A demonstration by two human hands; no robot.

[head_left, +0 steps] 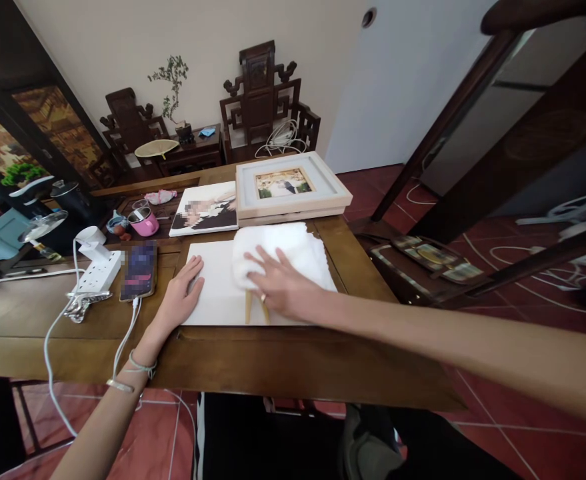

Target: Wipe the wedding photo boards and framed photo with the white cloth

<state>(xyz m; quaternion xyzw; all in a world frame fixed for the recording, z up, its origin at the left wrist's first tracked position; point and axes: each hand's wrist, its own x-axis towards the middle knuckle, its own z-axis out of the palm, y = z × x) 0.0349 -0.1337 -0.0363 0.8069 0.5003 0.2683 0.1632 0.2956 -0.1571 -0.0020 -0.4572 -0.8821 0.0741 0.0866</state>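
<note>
A flat white board (213, 307) lies on the wooden table (293, 353). My left hand (181, 293) rests on the board's left edge, fingers extended. Over the right part of the board is a folded white cloth (303, 247). My right hand (277, 283) presses on this cloth with its fingers spread, a ring on one finger. Two thin yellowish strips (247, 308) show below the cloth's lower edge near my right hand; what they belong to is hidden.
Behind the board are a framed picture (317, 200) and a photo panel (185, 215). To the left sit a phone (139, 270) on a cable, a power strip (100, 272) and a pink mug (145, 225). Dark chairs (260, 100) stand by the wall.
</note>
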